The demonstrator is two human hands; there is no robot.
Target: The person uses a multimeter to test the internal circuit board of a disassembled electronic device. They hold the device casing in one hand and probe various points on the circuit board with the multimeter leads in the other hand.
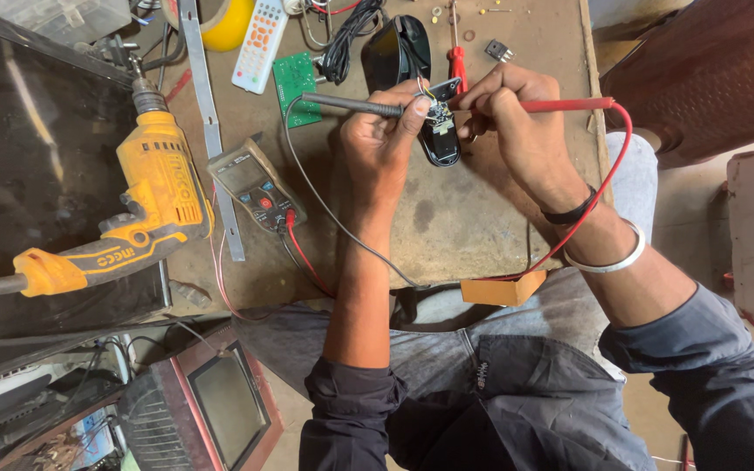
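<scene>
Both hands work over a small black opened device (441, 131) lying toward the far edge of the counter (464, 218), its little circuit board exposed upward so the probe tips can reach it. The left hand (383, 144) pinches a black test probe (351, 105) between thumb and fingers, held low and nearly flat so its tip meets the board from the left. The right hand (517, 122) grips a red test probe (565, 105) the same way, pen-like, coming in from the right; both tips appear to touch the board, though the exact contacts are too small to tell.

The probe leads run back to a multimeter (257, 185) lying face-up near the counter's left edge, angled so its screen can be read from the seat. Just beyond that edge a yellow power drill (146, 205) rests on a dark panel. At the far edge lie a green circuit board (295, 85), a white remote control (260, 44) and a red-handled screwdriver (456, 65), pushed out of the working area.
</scene>
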